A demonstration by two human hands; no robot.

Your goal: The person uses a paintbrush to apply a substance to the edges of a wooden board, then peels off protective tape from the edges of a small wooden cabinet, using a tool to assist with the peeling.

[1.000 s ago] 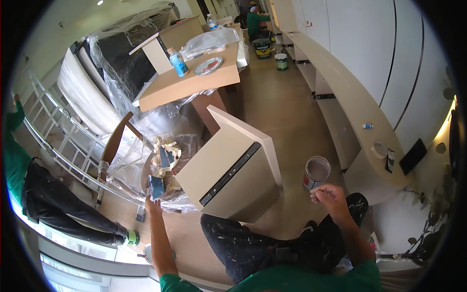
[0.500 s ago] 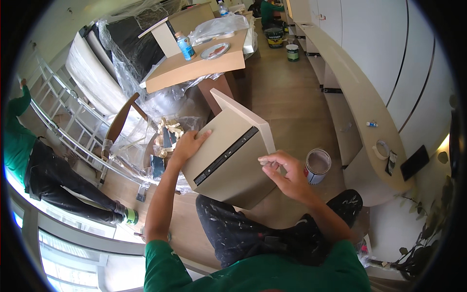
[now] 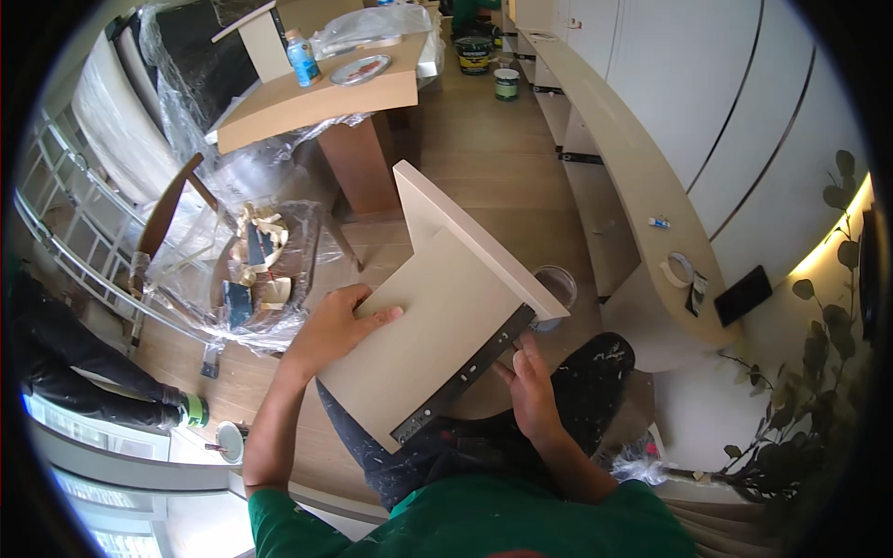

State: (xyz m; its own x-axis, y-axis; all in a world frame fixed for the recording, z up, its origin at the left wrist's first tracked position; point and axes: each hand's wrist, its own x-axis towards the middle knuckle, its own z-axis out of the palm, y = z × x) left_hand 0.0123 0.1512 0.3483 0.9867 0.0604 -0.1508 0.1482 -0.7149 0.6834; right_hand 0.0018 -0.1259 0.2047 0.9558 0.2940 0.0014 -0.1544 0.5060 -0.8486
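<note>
A beige drawer [image 3: 423, 325] is tilted over my lap, its pale front panel [image 3: 484, 244] facing up and away to the right. Along its side runs a black metal slide rail [image 3: 465, 374]. My left hand [image 3: 339, 330] grips the drawer by its left edge, thumb lying on the flat side. Close under the rail, by the front panel, my right hand [image 3: 532, 386] has its fingers bent together at the drawer. Its fingertips are partly hidden, and whatever they pinch does not show clearly.
A paint can [image 3: 556, 284] stands partly behind the drawer. At left is a plastic-covered chair [image 3: 200, 270] with scraps. A cardboard-topped table [image 3: 372, 93] holds a bottle and plate. A long curved counter [image 3: 642, 186] runs right. Another person's legs [image 3: 93, 372] show at left.
The drawer has turned so its rail now lies nearer my right hand. My right hand, which pinched a small greyish piece, has moved down against the drawer. The view has shifted right.
</note>
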